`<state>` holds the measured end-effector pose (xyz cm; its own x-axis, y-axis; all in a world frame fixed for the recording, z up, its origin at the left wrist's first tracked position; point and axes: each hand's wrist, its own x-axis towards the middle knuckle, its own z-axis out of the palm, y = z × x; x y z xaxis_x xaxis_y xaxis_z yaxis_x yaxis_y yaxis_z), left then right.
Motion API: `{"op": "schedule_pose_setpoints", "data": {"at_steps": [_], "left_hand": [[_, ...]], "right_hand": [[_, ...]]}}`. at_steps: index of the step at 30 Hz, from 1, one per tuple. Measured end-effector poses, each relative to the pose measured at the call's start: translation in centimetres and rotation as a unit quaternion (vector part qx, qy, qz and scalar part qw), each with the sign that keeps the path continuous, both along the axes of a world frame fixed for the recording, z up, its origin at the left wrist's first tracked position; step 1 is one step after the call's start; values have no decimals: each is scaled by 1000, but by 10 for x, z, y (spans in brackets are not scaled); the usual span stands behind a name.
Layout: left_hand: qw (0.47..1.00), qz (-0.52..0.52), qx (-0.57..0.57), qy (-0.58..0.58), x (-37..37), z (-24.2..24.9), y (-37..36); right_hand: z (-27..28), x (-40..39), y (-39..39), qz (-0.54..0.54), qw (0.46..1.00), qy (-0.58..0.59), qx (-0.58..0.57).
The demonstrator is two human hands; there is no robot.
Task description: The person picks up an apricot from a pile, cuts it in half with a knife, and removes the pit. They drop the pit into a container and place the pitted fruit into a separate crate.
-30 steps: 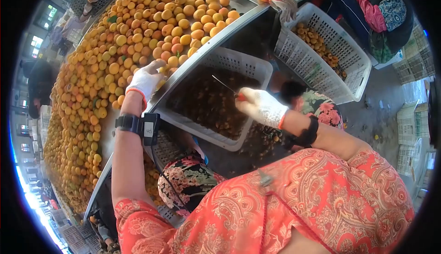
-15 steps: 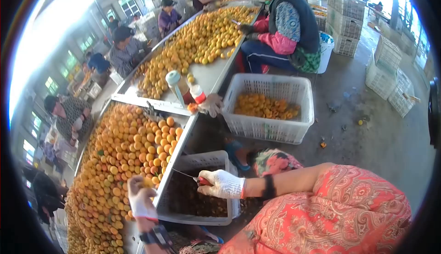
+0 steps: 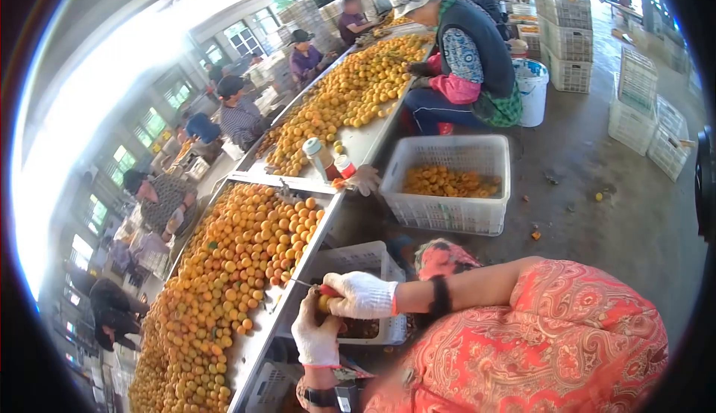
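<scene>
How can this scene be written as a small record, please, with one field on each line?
Left hand: white glove, fingers around a partly hidden yellowish fruit
Right hand: white glove, gripping a red-handled tool
Tool contact: cannot tell whether it touches the fruit
Table: metal, bearing heaped orange fruit
Near crate: white, below the hands, partly hidden
Farther crate: white, holding orange pieces
Nearby: person in a hat beside the table's farther section
</scene>
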<state>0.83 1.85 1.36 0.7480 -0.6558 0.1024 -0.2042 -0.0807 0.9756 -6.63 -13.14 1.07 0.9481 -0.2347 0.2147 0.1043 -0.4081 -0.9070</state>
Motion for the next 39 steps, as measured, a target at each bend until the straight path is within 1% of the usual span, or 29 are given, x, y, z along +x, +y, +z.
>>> {"op": "schedule_pose_setpoints", "data": {"at_steps": [1, 2, 4, 6, 7, 10, 13, 14, 16, 17, 19, 20, 22, 23, 24, 26, 27, 29, 30, 32, 34, 36, 37, 39], "left_hand": [[999, 26, -3, -27, -10, 9, -4], [999, 32, -4, -28, -12, 12, -1], [998, 30, 15, -60, -14, 14, 2], [998, 43, 8, -43, -22, 18, 2], [998, 48, 2, -40, -24, 18, 2], [997, 61, -3, -40, -28, 17, 0], [993, 56, -14, -103, -26, 14, -2], [993, 58, -14, -104, -26, 16, -2], [989, 52, 26, -138, -27, 22, -2], [989, 54, 27, -137, -28, 21, -2], [994, 57, 4, -93, -28, 21, -1], [994, 60, 5, -92, -31, 22, -1], [990, 48, -103, 80, -36, 24, -1], [987, 41, -117, 107, -35, 24, 2], [986, 43, -118, 106, -35, 26, 4], [959, 28, -218, 178, -35, 29, 8], [953, 35, -240, 180, -33, 26, 10], [940, 14, -290, 178, -22, 22, 15], [931, 12, -313, 187, -22, 22, 16], [914, 12, -353, 198, -27, 24, 19], [907, 17, -371, 196, -32, 26, 21], [916, -10, -362, 171, -30, 26, 26], [918, -9, -359, 168, -31, 28, 26], [919, -8, -357, 164, -32, 29, 27]], "right_hand": [[-4, 1, -1, 1, 1000, -25, -4], [-8, 1, 1, 0, 999, -50, -10], [-5, -3, 3, 7, 998, -55, -1], [-4, -5, 5, -9, 998, -66, 1], [1, -9, 5, -2, 999, -47, 9], [3, -12, 4, -3, 998, -57, 17], [4, -12, 3, -1, 998, -58, 32], [5, -12, 2, 1, 998, -58, 32], [7, -12, 0, 4, 997, -53, 47], [6, -12, 1, 6, 997, -52, 48], [3, -10, 2, -5, 995, -85, 59], [1, -9, 2, -2, 995, -84, 59], [-5, -8, 2, 14, 990, -88, 106], [-6, -8, 3, 17, 988, -109, 110], [-2, -10, 5, 20, 988, -109, 110], [10, -18, 8, 5, 988, -136, 74], [16, -22, 8, 6, 988, -136, 74], [28, -29, 10, -3, 995, -94, 37], [31, -33, 12, -1, 990, -134, 36], [27, -32, 13, 23, 984, -173, 21], [29, -35, 14, 56, 976, -205, -41], [38, -42, 19, 52, 983, -161, -66], [32, -39, 20, 43, 979, -180, -81], [28, -38, 20, 53, 980, -170, -85]]}}
